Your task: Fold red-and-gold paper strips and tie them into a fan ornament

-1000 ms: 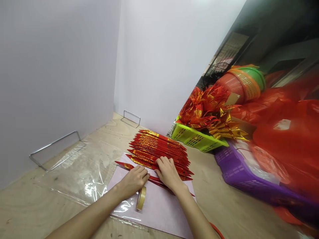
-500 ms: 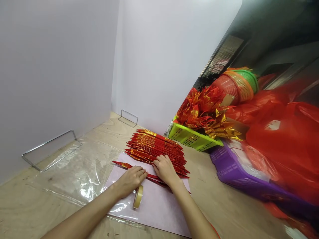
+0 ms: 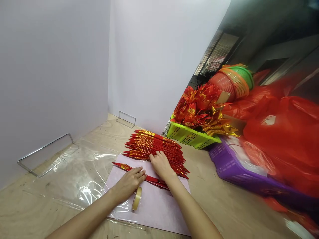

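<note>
My left hand (image 3: 131, 183) lies over a narrow folded red-and-gold paper piece (image 3: 121, 166), its fingers closed on the middle of it. Both pointed parts of that piece stick out past the hand, and its right part looks split into layers. My right hand (image 3: 161, 166) touches the near edge of a long row of similar folded paper pieces (image 3: 152, 144), packed tightly side by side. Its fingers are bent, and their tips are partly hidden, so what they pinch cannot be made out. A roll of yellowish tape (image 3: 136, 199) stands on edge beside my left hand.
Under my hands lies a pale pink board (image 3: 161, 212), with clear plastic film (image 3: 84, 186) at left. Wire stands (image 3: 45, 149) sit by the white panels (image 3: 57, 73). On the right are a green basket (image 3: 191, 134) of red-gold paper ornaments, a purple basket (image 3: 231, 169) and red plastic bags (image 3: 281, 132).
The view has shifted slightly. My right hand stays at the row's near edge, a little farther from the left hand's fingers. The left hand still rests on the folded piece.
</note>
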### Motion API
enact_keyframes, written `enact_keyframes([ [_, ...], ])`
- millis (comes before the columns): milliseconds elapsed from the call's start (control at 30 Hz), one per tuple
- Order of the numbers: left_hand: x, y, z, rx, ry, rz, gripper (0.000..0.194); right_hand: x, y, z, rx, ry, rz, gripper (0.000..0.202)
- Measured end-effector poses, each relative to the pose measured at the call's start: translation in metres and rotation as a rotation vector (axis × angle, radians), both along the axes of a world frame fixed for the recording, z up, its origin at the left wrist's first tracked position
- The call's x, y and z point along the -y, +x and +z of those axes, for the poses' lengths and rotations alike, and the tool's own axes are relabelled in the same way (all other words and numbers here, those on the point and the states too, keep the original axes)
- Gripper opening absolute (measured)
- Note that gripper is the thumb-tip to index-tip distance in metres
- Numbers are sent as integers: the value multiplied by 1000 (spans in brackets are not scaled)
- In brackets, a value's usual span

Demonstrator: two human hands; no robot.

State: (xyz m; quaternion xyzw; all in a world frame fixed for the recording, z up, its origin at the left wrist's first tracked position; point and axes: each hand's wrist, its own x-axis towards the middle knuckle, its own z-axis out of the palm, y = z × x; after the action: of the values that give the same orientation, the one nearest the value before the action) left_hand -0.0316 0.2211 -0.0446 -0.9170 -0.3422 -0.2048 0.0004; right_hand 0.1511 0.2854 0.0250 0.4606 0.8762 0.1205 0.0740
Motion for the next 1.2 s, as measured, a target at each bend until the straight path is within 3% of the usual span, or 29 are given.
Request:
enact_keyframes([
  [400,17,-6,0,-10,-12,-3,35,6,-3,0,77,-57,-23,16],
  [600,37,-10,-7,0,69,14,33,6,-4,1,71,-50,-47,22],
  [700,40,-9,-1,-22,99,12,33,8,-6,0,55,-51,-46,26],
  [800,31,-9,18,-57,28,32,30,9,-6,1,37,-55,-51,27],
  [967,-8,-3,50,-124,-5,83,24,8,4,10,-1,-91,-46,27],
  [1100,-35,9,54,-202,25,20,23,4,13,18,-19,-157,-87,16],
  [1200,-45,17,50,-240,52,5,21,0,16,23,-32,-186,-166,24],
])
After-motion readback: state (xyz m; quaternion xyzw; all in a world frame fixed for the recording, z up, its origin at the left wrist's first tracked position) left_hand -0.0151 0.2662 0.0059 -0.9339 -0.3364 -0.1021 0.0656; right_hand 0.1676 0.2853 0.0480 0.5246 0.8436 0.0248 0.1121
